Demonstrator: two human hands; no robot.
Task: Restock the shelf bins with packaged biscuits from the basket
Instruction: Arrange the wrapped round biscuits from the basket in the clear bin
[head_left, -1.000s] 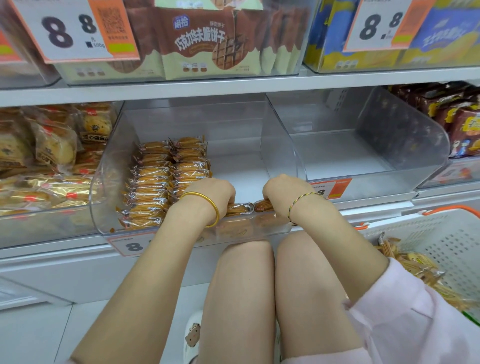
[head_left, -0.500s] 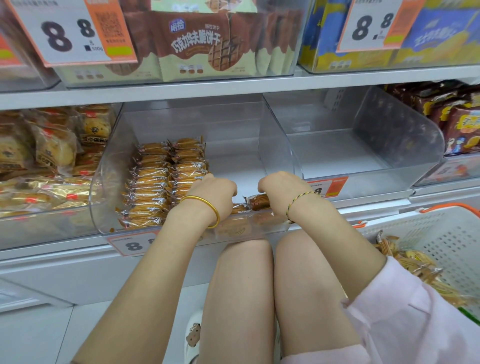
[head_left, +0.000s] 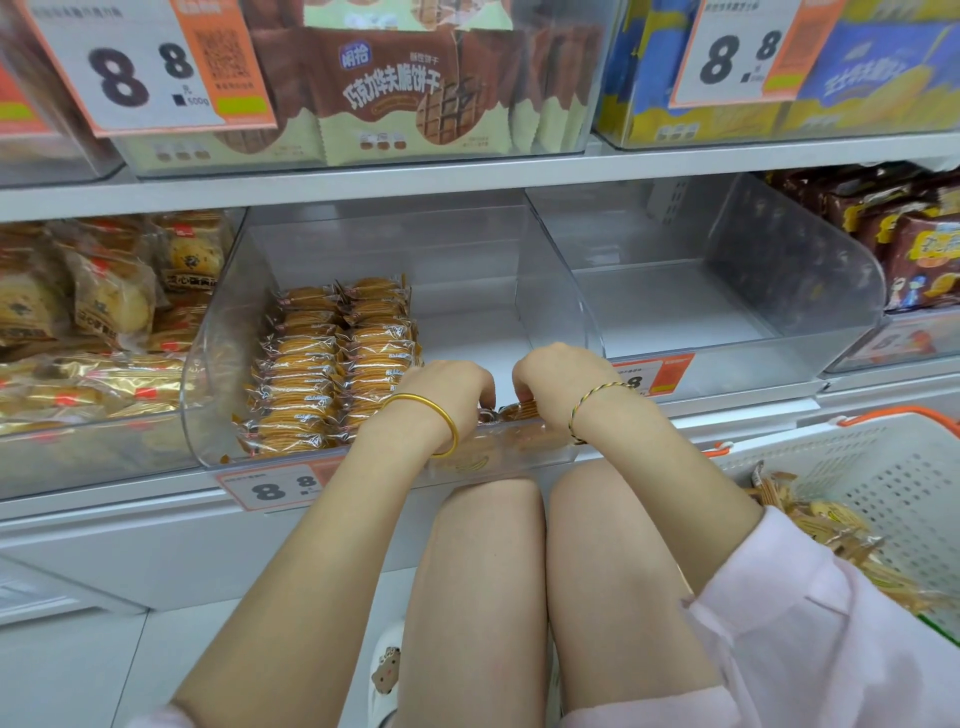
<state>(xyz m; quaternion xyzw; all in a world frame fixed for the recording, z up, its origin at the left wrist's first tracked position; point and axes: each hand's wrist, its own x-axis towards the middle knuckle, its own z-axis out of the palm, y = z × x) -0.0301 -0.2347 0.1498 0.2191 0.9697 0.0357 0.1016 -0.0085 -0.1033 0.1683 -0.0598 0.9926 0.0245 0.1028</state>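
Note:
A clear plastic shelf bin (head_left: 363, 244) holds two neat rows of golden wrapped biscuit packs (head_left: 332, 364) on its left side. Both of my hands reach over the bin's front lip. My left hand (head_left: 447, 387), with a gold bangle at the wrist, and my right hand (head_left: 558, 376), with a woven bracelet, curl their fingers down on biscuit packs (head_left: 511, 411) at the front of the bin, right of the rows. The fingertips are hidden behind the hands. A white basket (head_left: 883, 467) with an orange rim at lower right holds several more packs (head_left: 810, 525).
An empty clear bin (head_left: 779, 291) sits to the right of the one I work in. Bins of other snacks flank these and fill the shelf above, with 8.8 price tags (head_left: 150, 67). My bare knees (head_left: 493, 519) are right below the bin.
Both hands stay at the bin's front on the packs; they have shifted only slightly, the view drifting a little.

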